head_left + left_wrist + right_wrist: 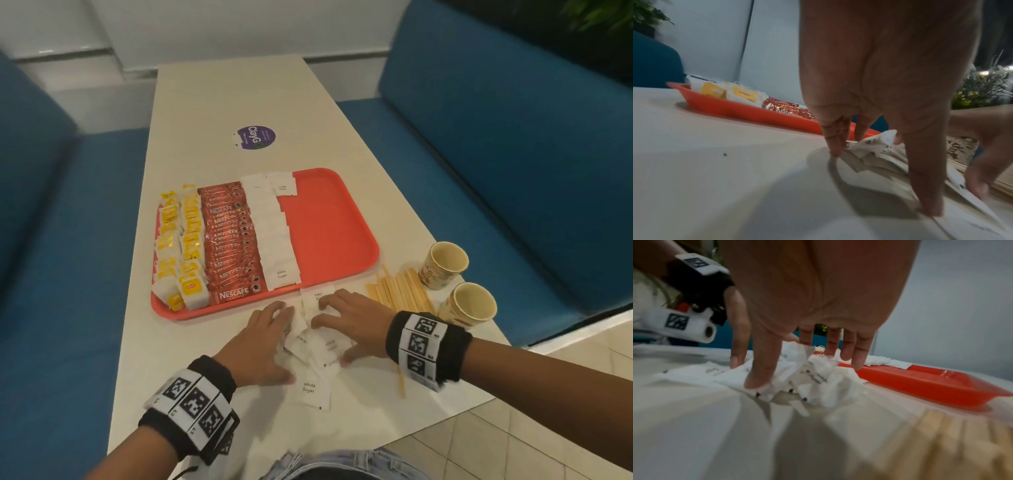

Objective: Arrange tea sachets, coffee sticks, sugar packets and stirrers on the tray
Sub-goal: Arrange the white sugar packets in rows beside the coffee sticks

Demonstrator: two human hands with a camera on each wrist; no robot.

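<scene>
An orange tray [329, 226] holds yellow tea sachets [185, 246] on its left, red coffee sticks [229, 240] beside them, then a column of white sugar packets [272, 233]. Its right half is bare. In front of the tray lies a loose pile of sugar packets [322, 346]. My left hand [267, 339] and right hand [346, 318] rest on that pile from either side, fingers extended, tips touching the packets [875, 152] [818, 378]. One packet [310, 389] lies apart, nearer me. Wooden stirrers [400, 287] lie on the table right of the tray's near corner.
Two paper cups [445, 262] [469, 305] stand by the table's right edge, just beyond the stirrers. A single stirrer [400, 380] lies under my right wrist. A purple sticker [255, 137] marks the far tabletop. Blue benches [496, 171] flank the table.
</scene>
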